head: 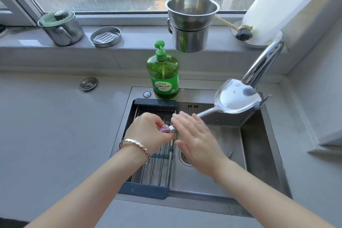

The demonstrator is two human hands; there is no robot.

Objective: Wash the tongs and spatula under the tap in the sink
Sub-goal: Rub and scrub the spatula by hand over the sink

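A steel spatula [238,98] is held over the sink [259,135], its wide blade right under the spout of the tap [262,63]. My left hand [149,131] grips the purple end of its handle above the drying rack. My right hand [196,139] hovers flat over the handle's shaft with fingers straight, holding nothing. No tongs are visible. I cannot tell whether water is running.
A roll-up drying rack [157,163] with dark end bars covers the sink's left part. A green dish soap bottle [163,74] stands behind it. On the sill are a lidded pot [61,27], a soap dish [105,36], stacked steel pots [190,24] and a brush [243,33].
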